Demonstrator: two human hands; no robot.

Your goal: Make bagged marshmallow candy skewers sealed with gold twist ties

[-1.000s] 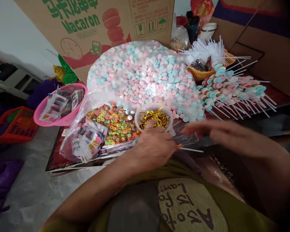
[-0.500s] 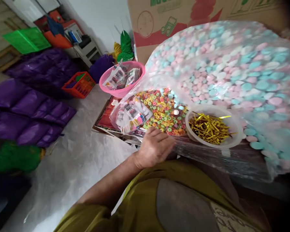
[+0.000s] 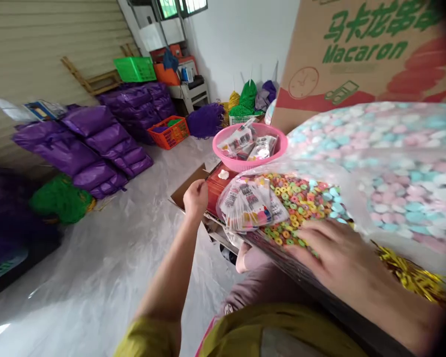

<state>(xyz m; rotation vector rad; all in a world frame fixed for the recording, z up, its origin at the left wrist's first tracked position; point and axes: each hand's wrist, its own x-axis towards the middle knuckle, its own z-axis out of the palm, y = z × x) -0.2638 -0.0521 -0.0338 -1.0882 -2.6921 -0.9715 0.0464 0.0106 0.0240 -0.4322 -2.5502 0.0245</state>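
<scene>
My left hand (image 3: 195, 198) is curled closed at the left end of the table, beside a cardboard flap (image 3: 190, 186). Whatever its fingers may hold is hidden. My right hand (image 3: 332, 250) reaches over the near edge of a heap of colourful ring-shaped candies (image 3: 288, 198), fingers stretched and slightly blurred. Left of the rings lies a fan of small printed plastic packets (image 3: 250, 203) in clear film. A tub of gold twist ties (image 3: 412, 272) sits under my right forearm, partly hidden by it.
Behind the rings stands a pink basket (image 3: 228, 161) of packets. A large clear bag of pastel candies (image 3: 412, 148) fills the right, before a Macaron carton (image 3: 360, 64). Purple bundles (image 3: 92, 144) and an orange crate (image 3: 169, 134) stand on the floor.
My left hand has moved left, from the table's front edge to its left end. My right hand has come into view over the rings. The view has swung left and up.
</scene>
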